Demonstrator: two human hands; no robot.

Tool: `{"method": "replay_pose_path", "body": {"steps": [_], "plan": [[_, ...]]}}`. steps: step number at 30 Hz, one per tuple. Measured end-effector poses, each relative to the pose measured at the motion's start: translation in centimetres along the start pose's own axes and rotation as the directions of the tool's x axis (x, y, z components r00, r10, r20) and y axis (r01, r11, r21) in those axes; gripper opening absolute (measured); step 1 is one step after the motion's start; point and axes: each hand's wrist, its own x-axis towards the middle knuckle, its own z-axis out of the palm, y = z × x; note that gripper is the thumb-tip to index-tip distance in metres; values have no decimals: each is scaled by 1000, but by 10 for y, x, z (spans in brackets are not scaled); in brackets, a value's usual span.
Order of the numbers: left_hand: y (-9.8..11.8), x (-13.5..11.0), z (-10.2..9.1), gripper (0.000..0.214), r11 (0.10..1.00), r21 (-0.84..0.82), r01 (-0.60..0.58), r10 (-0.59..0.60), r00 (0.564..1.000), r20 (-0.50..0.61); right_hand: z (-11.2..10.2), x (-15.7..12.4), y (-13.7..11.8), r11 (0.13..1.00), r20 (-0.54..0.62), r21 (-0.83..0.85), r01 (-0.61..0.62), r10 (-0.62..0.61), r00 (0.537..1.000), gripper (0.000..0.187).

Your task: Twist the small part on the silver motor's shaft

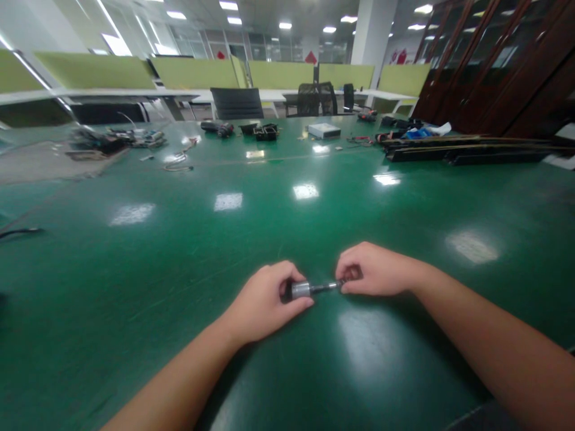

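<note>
Between my two hands, low over the green tabletop, lies a silver-and-black cylindrical part with a thin shaft (302, 290). Its thick end sits in my left hand (269, 299), with the thumb and fingers closed around it. The narrow shaft points to the right. At its tip, the fingers of my right hand (371, 269) are pinched together on the end. My right fingertips partly hide that end, so I cannot make out its exact shape. The part's left end is covered by my left palm.
The glossy green table (179, 239) spreads ahead. Far back stand a white box (324, 130), black devices (265, 131), a coiled cable (178, 161) and an electronics pile (121, 139). Long black bars (467, 149) lie back right. A dark cable end (22, 231) rests left.
</note>
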Motion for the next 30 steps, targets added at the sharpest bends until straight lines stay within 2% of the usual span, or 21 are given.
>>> {"method": "replay_pose_path", "body": {"steps": [6,12,17,23,27,30], "plan": [[-1,1,2,22,1000,-9,-2,2,1000,-8,10,5,-4,998,-38,49,34,-32,999,13],[0,1,4,22,1000,7,-18,18,999,-31,32,18,-15,991,-149,-21,130,-132,980,14],[4,1,3,23,1000,25,-10,11,999,-51,34,19,-18,986,-162,-18,167,-168,972,14],[3,2,3,24,999,39,-13,15,999,-45,37,19,-17,991,-187,-17,135,-136,973,12],[2,2,3,27,1000,16,-23,23,999,-29,38,20,-17,998,-202,24,56,-50,978,14],[1,2,3,19,1000,-8,-30,30,999,-18,38,18,-18,997,-201,64,36,-22,979,14]]}}
